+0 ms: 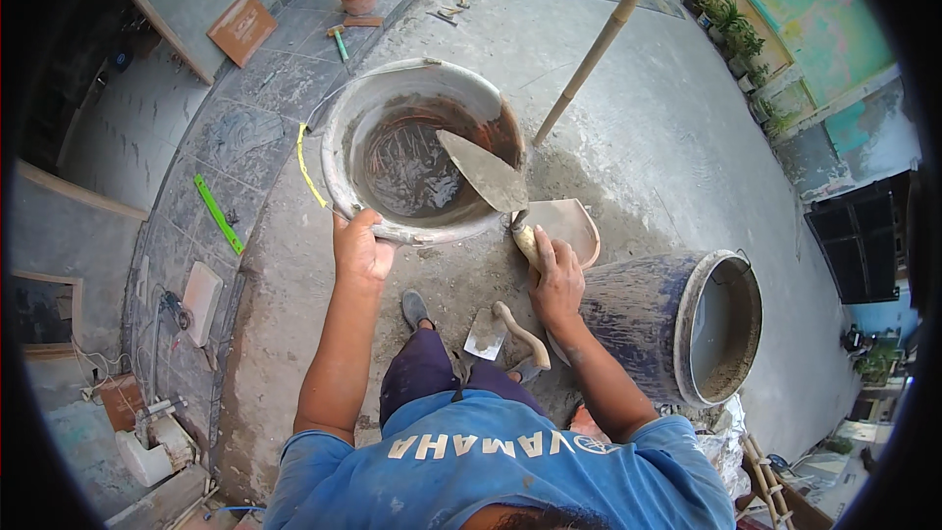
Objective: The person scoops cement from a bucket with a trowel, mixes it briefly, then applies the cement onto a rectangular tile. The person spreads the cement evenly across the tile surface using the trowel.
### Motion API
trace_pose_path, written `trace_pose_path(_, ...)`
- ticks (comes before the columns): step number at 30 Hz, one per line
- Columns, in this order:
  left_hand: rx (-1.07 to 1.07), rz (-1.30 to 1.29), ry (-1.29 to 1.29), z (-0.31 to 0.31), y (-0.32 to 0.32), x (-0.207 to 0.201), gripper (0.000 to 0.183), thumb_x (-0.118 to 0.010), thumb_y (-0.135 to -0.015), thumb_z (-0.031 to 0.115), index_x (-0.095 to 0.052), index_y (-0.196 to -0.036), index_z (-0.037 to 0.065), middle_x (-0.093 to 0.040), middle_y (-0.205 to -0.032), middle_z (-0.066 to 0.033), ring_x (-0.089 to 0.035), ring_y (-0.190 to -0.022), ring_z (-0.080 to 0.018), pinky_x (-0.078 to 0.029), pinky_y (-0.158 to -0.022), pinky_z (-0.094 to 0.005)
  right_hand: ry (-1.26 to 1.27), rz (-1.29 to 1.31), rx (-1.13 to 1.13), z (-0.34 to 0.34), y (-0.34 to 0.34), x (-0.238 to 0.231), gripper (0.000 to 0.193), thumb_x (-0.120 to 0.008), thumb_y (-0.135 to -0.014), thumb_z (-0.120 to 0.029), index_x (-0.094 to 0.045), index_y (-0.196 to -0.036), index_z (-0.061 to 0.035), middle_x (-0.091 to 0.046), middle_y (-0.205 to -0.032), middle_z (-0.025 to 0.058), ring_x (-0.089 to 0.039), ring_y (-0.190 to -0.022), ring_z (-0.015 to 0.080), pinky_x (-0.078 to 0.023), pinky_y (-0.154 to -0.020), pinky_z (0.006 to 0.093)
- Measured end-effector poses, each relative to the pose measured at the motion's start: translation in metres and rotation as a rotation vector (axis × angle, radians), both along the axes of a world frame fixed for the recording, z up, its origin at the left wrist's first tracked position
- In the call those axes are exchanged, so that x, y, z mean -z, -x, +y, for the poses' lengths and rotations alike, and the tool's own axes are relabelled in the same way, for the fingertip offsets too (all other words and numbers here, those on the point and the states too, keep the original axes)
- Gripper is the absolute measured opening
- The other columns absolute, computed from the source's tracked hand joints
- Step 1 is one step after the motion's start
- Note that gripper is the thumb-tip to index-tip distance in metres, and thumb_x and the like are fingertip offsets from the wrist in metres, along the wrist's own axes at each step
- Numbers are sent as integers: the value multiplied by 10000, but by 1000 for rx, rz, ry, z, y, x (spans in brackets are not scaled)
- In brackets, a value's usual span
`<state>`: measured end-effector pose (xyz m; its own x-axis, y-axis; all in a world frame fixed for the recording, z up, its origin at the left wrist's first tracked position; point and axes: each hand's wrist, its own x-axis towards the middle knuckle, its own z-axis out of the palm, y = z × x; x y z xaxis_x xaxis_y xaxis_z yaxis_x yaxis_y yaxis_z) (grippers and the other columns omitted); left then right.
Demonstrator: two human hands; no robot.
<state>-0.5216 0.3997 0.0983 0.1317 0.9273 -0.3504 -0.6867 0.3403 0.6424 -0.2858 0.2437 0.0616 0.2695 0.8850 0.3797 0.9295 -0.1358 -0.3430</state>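
Note:
My left hand (361, 247) grips the near-left rim of a grey, mortar-stained bucket (339, 137), its fingers curled over the edge. Some wet, murky grey stuff lies in the bottom of the bucket. My right hand (557, 285) is closed round the wooden handle of a pointed trowel (486, 172). The trowel's grey-smeared blade reaches over the bucket's right side, its tip above the opening. A wire handle with a yellow sleeve (308, 165) hangs at the bucket's left. Below my right hand, a pale scoop-shaped piece (577, 226) lies on the ground.
A big dark drum (638, 324) with greyish liquid lies or leans at my right. Between my feet is a flat trowel with a curved wooden handle (520, 332). A bamboo pole (603, 44) rises beyond the bucket. Leftward, a tiled step (211, 177) holds a green level (218, 213) and a hammer (339, 42).

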Motion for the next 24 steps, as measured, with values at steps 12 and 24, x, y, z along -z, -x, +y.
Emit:
trace_pose_path(12,-423,161,301,23,153,63,487,-486,-807,-54,-438,-1266,102,-471,-1276,-138,-490,-1153,-370,-413,-872,-683,553,169,-367,112,115,57,471,-567,-893,-264,-386,-1310,-143,-610,-1089,212,-634,-875,407,-514,-697,493)
trace_pose_path(24,-338,304,510,51,187,156,499,-528,-786,-35,-448,-1245,143,-495,-1241,-89,-503,-1120,-316,-405,-831,-592,637,369,-480,154,125,132,556,-598,-875,-339,-409,-1336,-91,-615,-1055,265,-602,-948,449,-477,-811,517)
